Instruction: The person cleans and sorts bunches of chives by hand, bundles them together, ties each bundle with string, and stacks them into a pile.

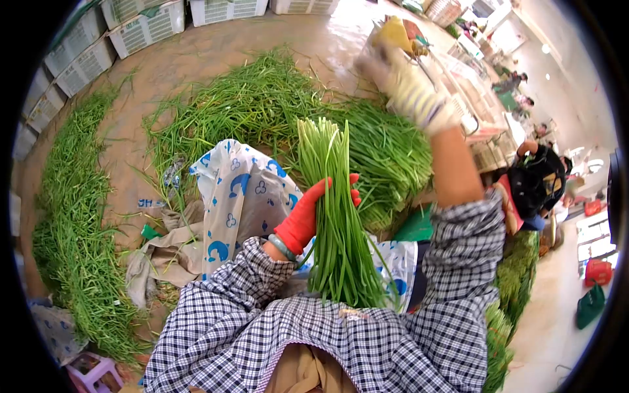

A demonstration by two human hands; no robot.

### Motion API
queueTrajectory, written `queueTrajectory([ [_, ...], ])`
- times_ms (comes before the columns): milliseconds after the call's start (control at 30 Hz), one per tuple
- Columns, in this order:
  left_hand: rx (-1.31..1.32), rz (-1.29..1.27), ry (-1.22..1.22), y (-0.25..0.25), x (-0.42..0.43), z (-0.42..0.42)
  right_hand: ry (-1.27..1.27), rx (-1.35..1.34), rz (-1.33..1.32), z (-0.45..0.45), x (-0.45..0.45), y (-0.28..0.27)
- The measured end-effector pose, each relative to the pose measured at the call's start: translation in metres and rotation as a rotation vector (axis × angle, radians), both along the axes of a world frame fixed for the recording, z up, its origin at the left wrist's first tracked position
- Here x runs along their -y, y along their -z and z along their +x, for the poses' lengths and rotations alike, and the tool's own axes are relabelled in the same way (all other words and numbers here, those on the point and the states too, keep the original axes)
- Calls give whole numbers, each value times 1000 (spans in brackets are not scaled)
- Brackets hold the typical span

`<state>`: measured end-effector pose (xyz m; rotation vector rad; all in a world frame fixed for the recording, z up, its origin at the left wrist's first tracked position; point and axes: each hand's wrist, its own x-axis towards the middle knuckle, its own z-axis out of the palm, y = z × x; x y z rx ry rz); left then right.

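My left hand (305, 216), in a red glove with a bracelet at the wrist, is wrapped round a bunch of green chives (339, 229). The pale cut ends point up and away from me, while the leaf tips hang toward my lap. My right hand (413, 88), in a pale striped glove, is stretched out to the upper right, near a yellow object (394, 34) beside a plastic crate. Motion smears its fingers, so I cannot see whether they hold anything. A plastic sheet with blue dolphins (229, 196) covers my lap and left side. Beyond the bunch lies a thick pile of chives (386, 150).
Loose greens lie in a heap (242, 98) ahead and in a long strip (75, 229) at the left. White crates (147, 33) line the far wet floor. A purple stool (94, 372) stands lower left. Several people are at the right, one in a black cap (536, 177) close by.
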<state>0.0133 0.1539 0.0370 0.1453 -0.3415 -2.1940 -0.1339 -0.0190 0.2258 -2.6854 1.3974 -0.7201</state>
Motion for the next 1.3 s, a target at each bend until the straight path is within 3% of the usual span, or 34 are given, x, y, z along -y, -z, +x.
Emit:
queueTrajectory([
  [33, 9, -62, -14, -5, 0, 2, 13, -119, 60, -22, 20, 42],
  [67, 24, -119, -26, -8, -1, 5, -13, 38, 336, -26, 4, 54],
  [100, -140, -123, 38, -8, 1, 8, 3, 204, 595, -29, -12, 64],
  [133, -139, -128, 38, -12, 1, 9, 76, 486, 924, -15, -60, 52],
  [200, 26, -221, -29, -20, -1, 6, 28, 665, 1088, -25, -73, 93],
  [267, 74, -163, 6, -19, 6, 3, -15, 847, 1027, -16, -92, 94],
  [367, 637, -331, -338, -20, 23, -17, -107, 929, 817, 0, -109, 75],
  [400, 629, -342, -329, -25, 24, -24, -79, 882, 733, 2, -114, 67],
  [467, 1079, -726, -775, -41, 27, -33, -50, 828, 629, 10, -122, 47],
  [533, 1199, -829, -835, -63, 29, -34, -25, 1062, 479, 23, -133, 27],
  [600, 1443, -985, -853, -84, 29, -36, 207, 1196, 618, 24, -126, 4],
  [633, 1479, -1039, -830, -90, 29, -36, 146, 1255, 521, 16, -127, 8],
  [733, 1361, -1192, -922, -98, 26, -39, 126, 1294, 368, 4, -126, 4],
  [800, 1226, -1290, -662, -106, 25, -26, -27, 1251, 234, -12, -121, 9],
  [833, 1116, -1315, -543, -108, 31, -17, -182, 1457, 366, -15, -119, 9],
  [900, 1067, -1518, -719, -126, 48, -1, -372, 1375, 411, -18, -121, 5],
  [967, 758, -1432, -487, -132, 63, 6, -330, 954, 343, -15, -147, -9],
  [1000, 684, -1037, -159, -130, 61, 17, -289, 818, 347, -10, -162, -26],
  [1100, 771, -1161, -111, -139, 58, 18, -352, 838, 151, -4, -173, -51],
  [1167, 865, -1261, -109, -143, 56, 15, -481, 1025, 290, -6, -179, -68],
  [1233, 696, -1029, -44, -129, 61, 11, -495, 943, 215, -10, -149, -61],
  [1300, 648, -995, -20, -132, 49, -2, -532, 846, 166, -11, -137, -56],
])
